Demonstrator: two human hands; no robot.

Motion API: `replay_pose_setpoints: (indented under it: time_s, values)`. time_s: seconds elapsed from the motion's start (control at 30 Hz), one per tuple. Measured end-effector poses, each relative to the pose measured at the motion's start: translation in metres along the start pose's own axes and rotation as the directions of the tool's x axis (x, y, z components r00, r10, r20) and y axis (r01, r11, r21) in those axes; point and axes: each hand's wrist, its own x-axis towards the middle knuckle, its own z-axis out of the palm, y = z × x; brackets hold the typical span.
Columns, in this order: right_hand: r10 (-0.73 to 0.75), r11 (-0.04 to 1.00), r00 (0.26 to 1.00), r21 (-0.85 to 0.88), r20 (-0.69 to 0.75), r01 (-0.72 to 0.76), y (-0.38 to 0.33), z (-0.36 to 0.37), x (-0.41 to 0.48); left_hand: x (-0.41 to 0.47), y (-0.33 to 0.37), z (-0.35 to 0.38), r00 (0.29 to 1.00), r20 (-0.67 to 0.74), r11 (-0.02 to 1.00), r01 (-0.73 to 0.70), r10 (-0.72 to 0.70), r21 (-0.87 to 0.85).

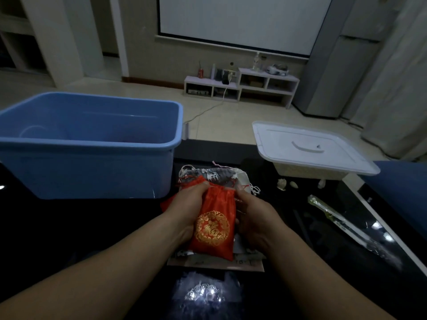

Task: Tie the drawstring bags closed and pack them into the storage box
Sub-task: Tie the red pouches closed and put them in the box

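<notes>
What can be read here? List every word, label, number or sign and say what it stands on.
"福", likely, a stylised gold character in a round emblem: on the red drawstring bag.
Red can across the room: label too small to read.
Pale sheet beneath that bag: marks too blurred to read.
Long plastic-wrapped item at right: print too blurred to read.

One box is standing at the left and one lid is lying at the right. One left hand and one right hand are showing. At least three bags are lying together: one red bag, one grey bag, one white bag. Three pale lumps and one wrapped stick are lying near the lid.
</notes>
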Motion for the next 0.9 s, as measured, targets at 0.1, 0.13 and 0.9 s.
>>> replay_pose_setpoints:
  time_s: [0.1, 0.13, 0.9]
  values:
    - [-0.018, 0.995, 0.999, 0.100, 0.026, 0.016, -0.003, 0.000, -0.001, 0.002, 0.000, 0.000, 0.998, -0.053, 0.997, 0.014, -0.018, -0.078]
    - [-0.017, 0.989, 1.000, 0.144, 0.022, 0.013, -0.005, -0.001, -0.001, 0.003, 0.000, -0.001, 0.998, -0.065, 0.994, 0.011, -0.018, -0.105]
    - [-0.421, 0.833, 0.903, -0.432, -0.086, 0.347, -0.024, -0.014, -0.009, 0.009, 0.006, -0.009, 0.876, 0.164, 0.825, -0.482, 0.454, 0.295]
